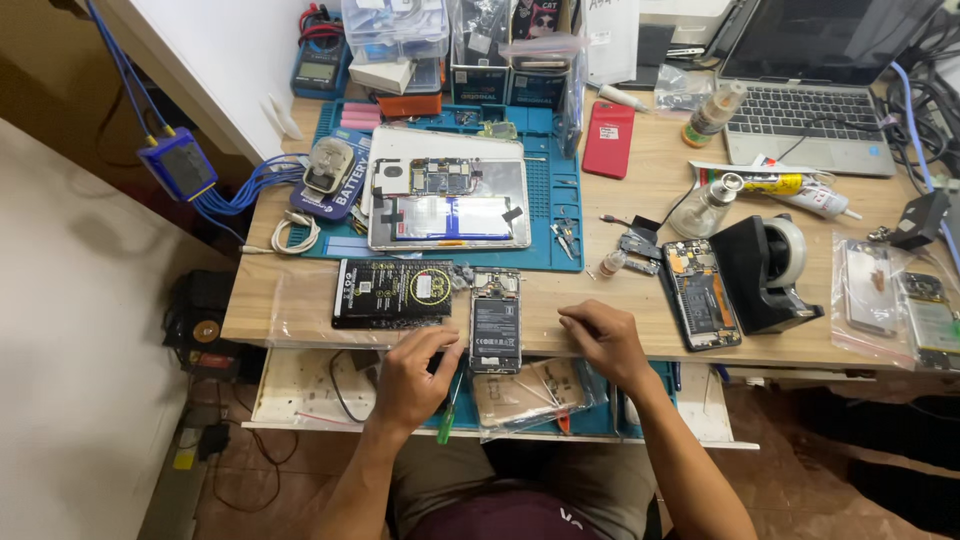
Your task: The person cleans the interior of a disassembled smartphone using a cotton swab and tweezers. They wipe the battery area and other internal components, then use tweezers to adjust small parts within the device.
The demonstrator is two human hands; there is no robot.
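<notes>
1. I see a crowded wooden counter (640, 170) in a small repair corner, with a white wall to the left and tiled floor below; a shallow drawer (300, 390) stands pulled out under its front edge.
2. The fingers (445, 343) of my left hand (412, 378) are curled, their tips touching the left edge of the opened phone (496, 322); I judge they steady it rather than clamp it.
3. My right hand (603, 338) rests flat on the counter just right of the phone, its fingers (572, 320) loosely together and holding nothing.
4. The phone lies at the counter's front edge, back cover already off, battery and boards exposed. I judge the opening done and the inside work not finished.
5. A green-handled screwdriver (447, 408) lies in the drawer beneath my left hand, near clear bags of parts (530, 392).
6. A black box (392, 293) sits just left of the phone; a second opened phone (702, 294) and a tape dispenser (768, 268) stand to the right.
7. Free room is a narrow strip along the front edge between the two phones; behind it the blue mat (555, 215) carries an opened tablet (450, 203).
</notes>
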